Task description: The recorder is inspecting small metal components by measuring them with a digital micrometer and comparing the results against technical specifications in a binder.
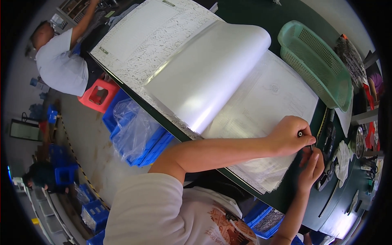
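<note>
Head view puts both my hands at the right of the frame, close together at the near edge of the stack of large white sheets (261,102). My left hand (290,136) is curled into a fist, clamped on a small dark tool (301,133) whose round end shows between thumb and forefinger; which way its shaft runs I cannot tell, since the fist hides it. My right hand (311,169) sits just below, fingers bent upward and nearly touching the left; whether it pinches anything I cannot tell. The sheets lie to the upper left of both hands, long axis running from upper left to lower right, one leaf curled over. I count one stack, one green mesh basket (316,65) at upper right, and one red stool (98,94) at left.
</note>
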The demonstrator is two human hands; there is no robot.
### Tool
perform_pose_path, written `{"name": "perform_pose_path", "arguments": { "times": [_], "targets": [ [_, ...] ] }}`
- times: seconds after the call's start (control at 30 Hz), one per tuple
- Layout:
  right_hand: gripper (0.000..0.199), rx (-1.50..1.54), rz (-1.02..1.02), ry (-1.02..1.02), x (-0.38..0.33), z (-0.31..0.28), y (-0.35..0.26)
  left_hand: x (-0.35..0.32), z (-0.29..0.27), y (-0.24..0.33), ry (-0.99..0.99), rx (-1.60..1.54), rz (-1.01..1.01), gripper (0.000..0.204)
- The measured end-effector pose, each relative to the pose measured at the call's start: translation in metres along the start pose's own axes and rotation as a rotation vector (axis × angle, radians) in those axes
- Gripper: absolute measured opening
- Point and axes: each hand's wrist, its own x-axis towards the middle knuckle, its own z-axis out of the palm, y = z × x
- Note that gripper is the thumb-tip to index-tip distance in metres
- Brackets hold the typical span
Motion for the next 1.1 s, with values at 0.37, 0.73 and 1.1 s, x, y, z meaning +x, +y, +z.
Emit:
{"name": "perform_pose_path", "arguments": {
  "times": [0.37,0.73,1.1],
  "targets": [
    [0.006,-0.286,-0.224,0.109,0.0,-0.004,0.005,0.002,0.001,-0.003,-0.008,0.048,-0.012,0.019],
    [0.019,-0.057,-0.02,-0.036,0.005,-0.007,0.007,0.002,0.002,-0.001,0.002,-0.075,-0.075,0.018],
    [0.019,-0.06,-0.169,0.115,0.004,0.009,0.008,0.003,0.002,-0.005,0.014,0.069,-0.015,0.017]
  ]
}}
